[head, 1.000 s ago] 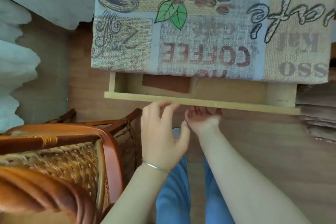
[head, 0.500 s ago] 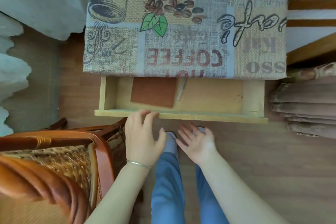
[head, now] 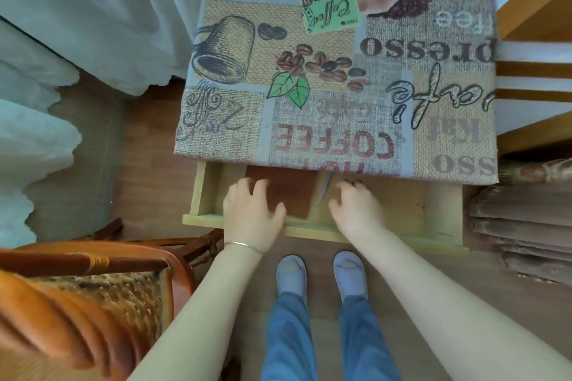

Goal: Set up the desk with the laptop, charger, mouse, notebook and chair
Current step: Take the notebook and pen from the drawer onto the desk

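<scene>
**Desk set-up: early stage, notebook retrieval**

Desk (head: 337, 77): cloth-covered top, nothing of the set visible on it. Drawer (head: 433, 210) open below its front edge; brown notebook (head: 294, 195) inside. Left hand (head: 252, 210) rests on the notebook, fingers relaxed; right hand (head: 356, 207) beside it, grasp unclear. Rattan chair (head: 93, 294) left of the drawer, not yet placed. Laptop, charger, mouse unseen.

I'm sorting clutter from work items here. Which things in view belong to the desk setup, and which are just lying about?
Belongs to the job:
brown notebook in the open drawer
wicker chair
desk

Just lying about:
pen in the drawer
curtain
</scene>
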